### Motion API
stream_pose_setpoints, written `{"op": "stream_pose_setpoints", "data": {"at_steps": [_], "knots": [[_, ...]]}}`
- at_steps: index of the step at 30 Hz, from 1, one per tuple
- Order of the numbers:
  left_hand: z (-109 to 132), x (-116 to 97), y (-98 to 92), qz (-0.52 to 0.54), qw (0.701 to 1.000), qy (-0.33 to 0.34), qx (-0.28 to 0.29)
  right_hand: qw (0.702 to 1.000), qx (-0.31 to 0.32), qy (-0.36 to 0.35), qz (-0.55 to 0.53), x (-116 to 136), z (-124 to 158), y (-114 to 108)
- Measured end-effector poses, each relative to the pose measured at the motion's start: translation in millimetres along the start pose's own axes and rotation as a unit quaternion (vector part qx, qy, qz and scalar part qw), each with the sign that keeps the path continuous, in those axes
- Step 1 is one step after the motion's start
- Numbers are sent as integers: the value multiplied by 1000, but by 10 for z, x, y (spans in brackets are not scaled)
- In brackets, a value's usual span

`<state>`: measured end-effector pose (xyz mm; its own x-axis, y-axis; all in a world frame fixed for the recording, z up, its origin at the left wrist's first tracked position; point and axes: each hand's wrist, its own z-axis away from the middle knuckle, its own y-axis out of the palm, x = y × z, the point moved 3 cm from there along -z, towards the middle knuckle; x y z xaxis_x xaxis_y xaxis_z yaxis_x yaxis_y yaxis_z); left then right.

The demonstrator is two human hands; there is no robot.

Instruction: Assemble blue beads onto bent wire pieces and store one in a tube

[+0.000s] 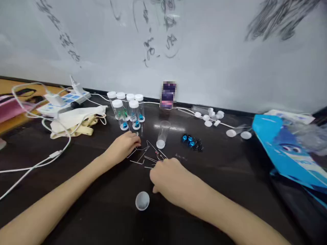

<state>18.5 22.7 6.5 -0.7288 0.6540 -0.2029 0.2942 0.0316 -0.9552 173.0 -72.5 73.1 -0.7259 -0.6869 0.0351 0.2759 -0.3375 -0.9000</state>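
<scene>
My left hand [125, 145] is at the left side of a loose scatter of thin silver wire pieces [140, 160] on the dark table, fingers curled inward. What its fingertips hold, if anything, is too small to make out. My right hand [170, 178] reaches over the scatter's right part, closed, its fingertips mostly hidden under the knuckles. A few tiny red and pale bits [156, 153] lie among the wires. Just beyond them a clear tube [164, 131] stands with a white base. Nearer to me, left of my right wrist, sits a small white cap [142, 200], hollow side up.
Several white-capped clear tubes [134, 114] with blue or green pieces inside stand at back left. Blue and black small parts [191, 141] lie right of centre. Loose white caps [208, 124], a blue bag [281, 149], a phone [168, 95], a cloth bag [76, 120] and white cables [55, 154] surround them.
</scene>
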Motion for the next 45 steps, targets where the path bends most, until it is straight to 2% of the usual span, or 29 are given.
{"op": "stream_pose_setpoints", "data": {"at_steps": [3, 6, 7, 9, 11, 13, 16, 18, 21, 24, 28, 37, 41, 45], "knots": [[14, -6, -20, -1, 1000, -6, -2, 998, -41, 38, 0, -201, 134, -117], [24, -3, -37, 5, 1000, -14, -6, 982, -144, 113, 34, -508, 295, -248], [25, -1, -41, 8, 1000, -16, -7, 975, -158, 148, 52, -623, 345, -273], [25, 5, -44, 13, 1000, -20, -7, 960, -151, 221, 82, -829, 428, -292], [22, 13, -48, 18, 1000, -24, -6, 956, -142, 241, 87, -929, 473, -291], [20, 22, -60, 26, 999, -27, -2, 964, -151, 205, 71, -895, 479, -282], [20, 37, -114, 42, 999, -34, 4, 977, -162, 129, 47, -665, 426, -261], [22, 33, -176, 45, 998, -38, -1, 985, -147, 84, 42, -467, 345, -236], [29, -16, -278, 36, 998, -36, -22, 995, -89, 41, 31, -228, 177, -160], [42, -112, -337, 28, 999, -16, -36, 996, -83, 13, 30, -116, 24, -77], [58, -195, -355, 27, 999, 7, -39, 996, -85, 17, 23, -106, -93, 19], [45, -82, -350, -1, 999, -34, -32, 997, -65, 16, 38, -76, -139, 60], [55, -94, -324, -14, 999, -32, -20, 991, -124, 43, 26, -241, 0, -29], [71, -66, -296, -6, 999, -37, 2, 977, -194, 88, 24, -549, 294, -221]]}}
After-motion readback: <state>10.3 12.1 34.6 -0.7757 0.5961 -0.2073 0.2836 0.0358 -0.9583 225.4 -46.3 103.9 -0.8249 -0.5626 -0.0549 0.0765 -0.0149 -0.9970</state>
